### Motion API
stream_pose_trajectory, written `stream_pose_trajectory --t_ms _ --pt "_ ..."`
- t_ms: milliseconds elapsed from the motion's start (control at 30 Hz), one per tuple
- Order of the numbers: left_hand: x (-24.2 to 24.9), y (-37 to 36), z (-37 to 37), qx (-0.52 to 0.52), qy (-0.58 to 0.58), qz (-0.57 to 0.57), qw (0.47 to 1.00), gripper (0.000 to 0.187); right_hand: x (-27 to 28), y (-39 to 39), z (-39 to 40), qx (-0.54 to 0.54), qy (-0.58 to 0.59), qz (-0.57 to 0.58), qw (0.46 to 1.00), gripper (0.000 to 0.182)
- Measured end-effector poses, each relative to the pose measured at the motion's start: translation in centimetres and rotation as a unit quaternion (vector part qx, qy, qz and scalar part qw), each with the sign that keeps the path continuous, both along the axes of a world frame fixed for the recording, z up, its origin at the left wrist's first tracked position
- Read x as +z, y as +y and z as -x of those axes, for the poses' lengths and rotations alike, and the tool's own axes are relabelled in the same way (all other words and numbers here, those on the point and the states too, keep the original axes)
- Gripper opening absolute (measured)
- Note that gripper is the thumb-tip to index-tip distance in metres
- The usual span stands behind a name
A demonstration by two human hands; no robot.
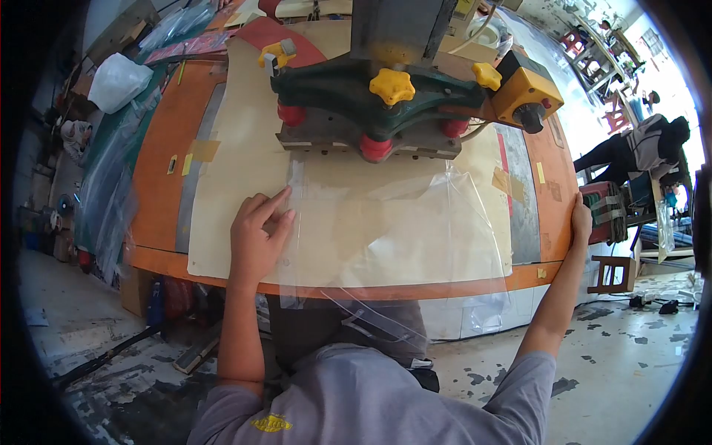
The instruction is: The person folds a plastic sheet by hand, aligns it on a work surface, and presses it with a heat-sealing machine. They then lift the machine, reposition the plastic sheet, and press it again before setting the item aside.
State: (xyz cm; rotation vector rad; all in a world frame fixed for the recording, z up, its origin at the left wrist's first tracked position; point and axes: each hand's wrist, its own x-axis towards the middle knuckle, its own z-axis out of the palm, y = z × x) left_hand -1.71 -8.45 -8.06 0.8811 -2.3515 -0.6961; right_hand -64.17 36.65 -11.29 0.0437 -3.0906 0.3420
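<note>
A clear plastic sheet point(415, 245) lies over the cream backing board point(237, 178), its near part hanging past the front edge of the orange table point(159, 259). At the sheet's left edge, my left hand point(256, 233) has its index finger and thumb stretched out and apart; the fingertips are at the plastic. My right hand point(582, 219) rests against the table's right edge, with most of its fingers hidden. Just beyond the sheet stands a dark green press head point(334, 81) with yellow star knobs point(391, 87) and red collars point(376, 146). The far end of the sheet meets the press's metal plate point(334, 141).
A yellow control box point(526, 93) with a black knob juts from the press's right side. Plastic film point(111, 185) and a white bundle point(119, 81) lie at left. A person point(645, 148) is bent over at far right, near a brown stool point(614, 273).
</note>
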Motion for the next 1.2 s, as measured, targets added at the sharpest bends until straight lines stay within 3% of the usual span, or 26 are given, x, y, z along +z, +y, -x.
stream_pose_trajectory --t_ms 367,667,1200 --pt "0.3 0.1 0.1 0.001 0.0 -0.007 1.0 0.037 0.0 0.0 0.2 -0.012 -0.013 0.002 1.0 0.088" --pt "0.1 0.0 0.0 0.005 -0.002 -0.014 1.0 0.037 -0.8 0.6 0.9 0.005 0.004 0.026 1.0 0.094" --pt "-0.2 -0.4 -0.4 -0.007 0.004 -0.004 1.0 0.041 -1.5 1.6 2.8 0.008 -0.031 0.023 0.999 0.09"
